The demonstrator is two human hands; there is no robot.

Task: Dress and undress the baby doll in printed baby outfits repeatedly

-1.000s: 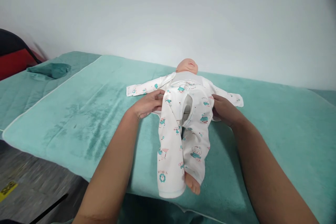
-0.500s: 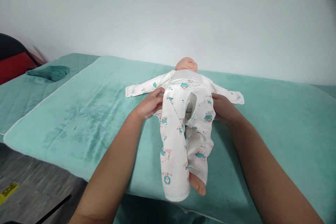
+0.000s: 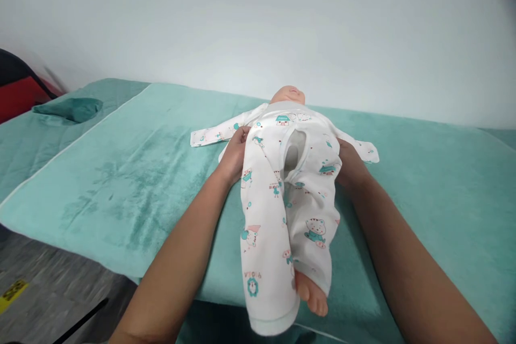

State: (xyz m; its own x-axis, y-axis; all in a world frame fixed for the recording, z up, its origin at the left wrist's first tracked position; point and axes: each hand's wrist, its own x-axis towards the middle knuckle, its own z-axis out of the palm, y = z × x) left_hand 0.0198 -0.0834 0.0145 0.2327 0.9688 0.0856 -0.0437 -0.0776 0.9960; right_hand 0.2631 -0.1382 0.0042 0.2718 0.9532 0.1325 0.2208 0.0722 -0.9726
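Note:
A baby doll [image 3: 288, 94] lies on its back on a teal towel [image 3: 133, 172], head toward the wall. It wears white printed trousers [image 3: 282, 209] and a matching top with sleeves spread out. One bare foot [image 3: 311, 294] sticks out of the right trouser leg. My left hand [image 3: 235, 153] grips the trousers' waist at the doll's left side. My right hand [image 3: 350, 163] holds the waist at the other side, its fingers tucked behind the cloth.
A folded dark green cloth [image 3: 66, 108] lies at the far left of the padded table. A red and black object [image 3: 18, 91] stands at the left edge. A white wall runs behind. Grey floor [image 3: 44, 285] shows at the lower left.
Both hands have drawn the trousers' waist up the doll's body toward its chest. The doll's legs and bare foot have come nearer to me.

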